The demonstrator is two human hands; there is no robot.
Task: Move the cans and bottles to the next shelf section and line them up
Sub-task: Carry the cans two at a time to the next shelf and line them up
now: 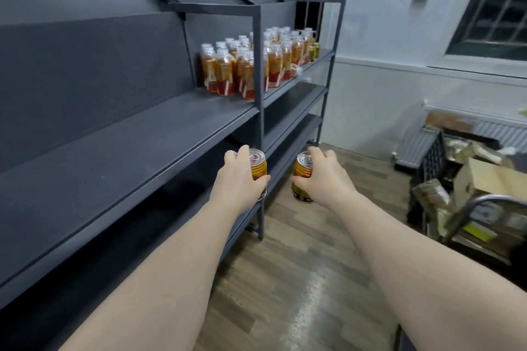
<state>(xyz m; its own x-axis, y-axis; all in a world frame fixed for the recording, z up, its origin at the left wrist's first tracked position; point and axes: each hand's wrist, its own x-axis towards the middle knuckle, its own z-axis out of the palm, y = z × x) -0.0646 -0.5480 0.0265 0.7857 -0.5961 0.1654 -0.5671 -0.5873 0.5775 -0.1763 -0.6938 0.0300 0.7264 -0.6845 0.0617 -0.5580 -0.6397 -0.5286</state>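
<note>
Near shelf lies bare; bottles crowd beyond upright.

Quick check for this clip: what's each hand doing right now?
Left hand: closed around a gold can, held upright in the air.
Right hand: closed around a second gold can, also held upright in the air.

Single view, head-worn, wide-angle. Faces forward and down along the shelf, which recedes at left; floor below, wall far right. Forearms enter from bottom edge; left hand and right hand close, mid-frame.
</note>
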